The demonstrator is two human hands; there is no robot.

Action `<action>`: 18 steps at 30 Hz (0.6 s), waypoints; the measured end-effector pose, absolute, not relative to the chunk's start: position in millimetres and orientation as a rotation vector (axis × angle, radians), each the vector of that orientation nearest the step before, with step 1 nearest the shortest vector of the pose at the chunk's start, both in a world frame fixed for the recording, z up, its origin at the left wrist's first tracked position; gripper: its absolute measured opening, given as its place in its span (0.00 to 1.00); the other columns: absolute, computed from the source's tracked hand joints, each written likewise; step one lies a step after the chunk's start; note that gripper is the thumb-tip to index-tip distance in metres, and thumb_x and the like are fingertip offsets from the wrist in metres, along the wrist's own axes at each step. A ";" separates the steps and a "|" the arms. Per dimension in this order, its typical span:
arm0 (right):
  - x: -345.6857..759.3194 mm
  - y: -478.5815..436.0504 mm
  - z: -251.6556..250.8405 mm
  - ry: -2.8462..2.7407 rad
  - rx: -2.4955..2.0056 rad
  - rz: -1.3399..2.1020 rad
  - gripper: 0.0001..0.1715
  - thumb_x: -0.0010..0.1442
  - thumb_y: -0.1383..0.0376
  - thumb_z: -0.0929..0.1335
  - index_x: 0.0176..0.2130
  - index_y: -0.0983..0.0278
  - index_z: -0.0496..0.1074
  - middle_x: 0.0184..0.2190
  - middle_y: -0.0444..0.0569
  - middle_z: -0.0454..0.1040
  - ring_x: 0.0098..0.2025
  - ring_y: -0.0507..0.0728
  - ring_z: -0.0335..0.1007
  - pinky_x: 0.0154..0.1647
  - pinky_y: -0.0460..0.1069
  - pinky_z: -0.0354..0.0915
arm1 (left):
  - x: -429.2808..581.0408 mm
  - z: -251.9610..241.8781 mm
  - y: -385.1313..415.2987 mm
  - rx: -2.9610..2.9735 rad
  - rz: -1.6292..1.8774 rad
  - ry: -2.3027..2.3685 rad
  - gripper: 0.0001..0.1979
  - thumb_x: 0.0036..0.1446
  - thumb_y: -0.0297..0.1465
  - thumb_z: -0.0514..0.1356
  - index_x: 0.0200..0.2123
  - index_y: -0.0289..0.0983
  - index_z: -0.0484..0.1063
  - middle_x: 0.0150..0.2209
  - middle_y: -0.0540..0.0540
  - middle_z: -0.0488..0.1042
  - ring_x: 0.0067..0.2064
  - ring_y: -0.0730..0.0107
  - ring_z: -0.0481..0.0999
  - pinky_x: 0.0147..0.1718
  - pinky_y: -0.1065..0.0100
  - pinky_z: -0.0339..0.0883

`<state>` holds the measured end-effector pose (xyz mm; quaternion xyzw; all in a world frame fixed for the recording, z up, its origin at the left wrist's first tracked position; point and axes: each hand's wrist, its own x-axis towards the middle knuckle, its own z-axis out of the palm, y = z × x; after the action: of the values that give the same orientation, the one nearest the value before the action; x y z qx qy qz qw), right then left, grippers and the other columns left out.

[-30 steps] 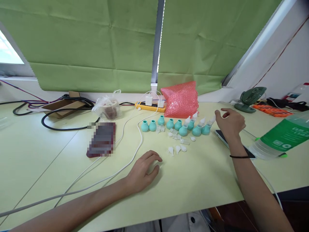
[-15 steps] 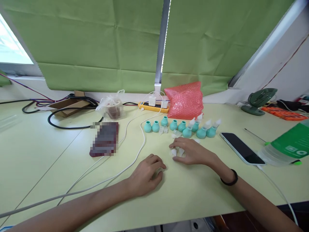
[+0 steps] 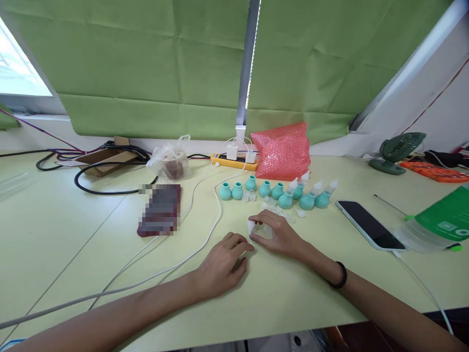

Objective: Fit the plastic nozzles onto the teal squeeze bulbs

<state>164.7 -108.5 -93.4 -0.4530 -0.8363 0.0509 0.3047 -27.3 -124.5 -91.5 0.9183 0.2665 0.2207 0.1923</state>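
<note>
My right hand pinches a small white nozzle tip between thumb and fingers, just above the table. Other small white pieces lie partly hidden behind that hand. My left hand rests on the table to the left, fingers loosely curled, thumb apart, nothing in it. Beyond my hands stand several teal squeeze bulbs with open necks, such as the teal bulb at the left end. Toward the right, some have clear nozzles fitted, like the nozzle-topped bulb. Clear plastic pieces lie among them, and a loose white tip lies nearer.
A white cable runs past my left hand. Behind the bulbs are a pink bubble-wrap bag and a yellow power strip. A phone, a bottle and a small fan are on the right.
My right hand has moved a little left, nearer my left hand, and now holds the white nozzle tip raised off the table. My left hand has hardly moved.
</note>
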 end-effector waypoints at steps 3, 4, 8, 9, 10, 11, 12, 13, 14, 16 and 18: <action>161.0 -110.7 -96.0 -2.231 -1.218 0.170 0.17 0.51 0.63 0.65 0.42 0.65 0.66 0.31 0.50 0.72 0.35 0.56 0.65 0.36 0.52 0.64 | -26.8 -91.6 -125.9 2.613 0.614 0.785 0.19 0.47 0.22 0.51 0.45 0.36 0.62 0.44 0.41 0.63 0.46 0.61 0.60 0.44 0.60 0.59; 160.7 -111.2 -95.5 -2.261 -1.218 0.178 0.18 0.51 0.64 0.64 0.44 0.65 0.65 0.33 0.51 0.72 0.37 0.56 0.65 0.37 0.52 0.64 | -26.5 -91.6 -126.4 2.632 0.603 0.803 0.19 0.48 0.23 0.51 0.46 0.37 0.61 0.44 0.41 0.63 0.46 0.60 0.59 0.44 0.58 0.59; 165.3 -111.3 -86.8 -2.395 -1.182 0.138 0.27 0.51 0.64 0.64 0.52 0.63 0.58 0.48 0.54 0.64 0.48 0.59 0.60 0.46 0.56 0.60 | -25.0 -91.9 -127.7 2.684 0.578 0.877 0.19 0.48 0.26 0.52 0.46 0.38 0.60 0.45 0.40 0.62 0.47 0.56 0.58 0.42 0.54 0.59; 168.1 -110.6 -83.8 -2.391 -1.197 0.107 0.29 0.51 0.63 0.64 0.53 0.63 0.56 0.50 0.54 0.61 0.51 0.59 0.58 0.48 0.57 0.58 | -24.6 -92.1 -127.7 2.687 0.580 0.890 0.19 0.49 0.26 0.52 0.46 0.38 0.60 0.45 0.40 0.62 0.46 0.56 0.58 0.42 0.54 0.59; 171.7 -109.6 -81.0 -2.366 -1.229 0.066 0.29 0.51 0.62 0.63 0.53 0.62 0.55 0.52 0.53 0.60 0.52 0.60 0.56 0.49 0.58 0.56 | -24.4 -92.5 -127.7 2.688 0.581 0.902 0.19 0.49 0.27 0.52 0.46 0.37 0.59 0.46 0.40 0.61 0.46 0.56 0.59 0.42 0.54 0.59; 175.9 -108.1 -78.7 -2.327 -1.282 0.015 0.28 0.52 0.62 0.63 0.53 0.62 0.56 0.52 0.53 0.60 0.52 0.60 0.56 0.50 0.58 0.56 | -24.2 -93.0 -127.5 2.688 0.582 0.910 0.19 0.48 0.27 0.52 0.46 0.37 0.59 0.46 0.40 0.61 0.46 0.56 0.58 0.43 0.54 0.59; 180.6 -106.4 -77.2 -2.289 -1.354 -0.044 0.26 0.52 0.62 0.63 0.52 0.62 0.58 0.51 0.52 0.61 0.51 0.60 0.57 0.49 0.57 0.57 | -24.1 -93.5 -127.4 2.687 0.579 0.917 0.19 0.49 0.27 0.52 0.46 0.37 0.59 0.46 0.40 0.61 0.47 0.56 0.58 0.43 0.54 0.59; 185.4 -104.6 -76.5 -2.258 -1.444 -0.114 0.24 0.52 0.63 0.62 0.50 0.62 0.60 0.50 0.52 0.62 0.50 0.61 0.58 0.48 0.57 0.58 | -24.1 -94.1 -127.2 2.685 0.574 0.922 0.19 0.49 0.27 0.52 0.47 0.36 0.59 0.47 0.40 0.61 0.47 0.56 0.58 0.43 0.53 0.59; 190.1 -102.8 -76.6 -2.238 -1.546 -0.188 0.22 0.51 0.63 0.62 0.47 0.62 0.63 0.48 0.52 0.64 0.48 0.62 0.60 0.46 0.57 0.59 | -24.2 -94.7 -127.1 2.681 0.571 0.929 0.20 0.49 0.28 0.52 0.48 0.36 0.58 0.47 0.39 0.60 0.48 0.55 0.57 0.43 0.53 0.59; 197.6 -99.9 -78.7 -2.234 -1.751 -0.308 0.18 0.50 0.64 0.63 0.43 0.63 0.66 0.43 0.53 0.68 0.43 0.63 0.63 0.39 0.56 0.62 | -24.7 -95.5 -127.0 2.674 0.564 0.941 0.22 0.49 0.28 0.51 0.49 0.35 0.56 0.49 0.38 0.58 0.49 0.54 0.56 0.44 0.53 0.58; 200.6 -98.5 -82.0 -2.250 -1.884 -0.339 0.18 0.51 0.64 0.62 0.43 0.63 0.67 0.40 0.53 0.70 0.39 0.63 0.65 0.33 0.54 0.63 | -25.4 -95.1 -127.3 2.670 0.569 0.945 0.23 0.49 0.27 0.51 0.51 0.34 0.55 0.51 0.37 0.55 0.50 0.54 0.54 0.46 0.52 0.56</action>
<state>200.6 -98.5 -82.0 -0.6350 -0.7583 -0.1142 0.0934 -25.4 -127.3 -95.1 0.9168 0.3246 0.1955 0.1261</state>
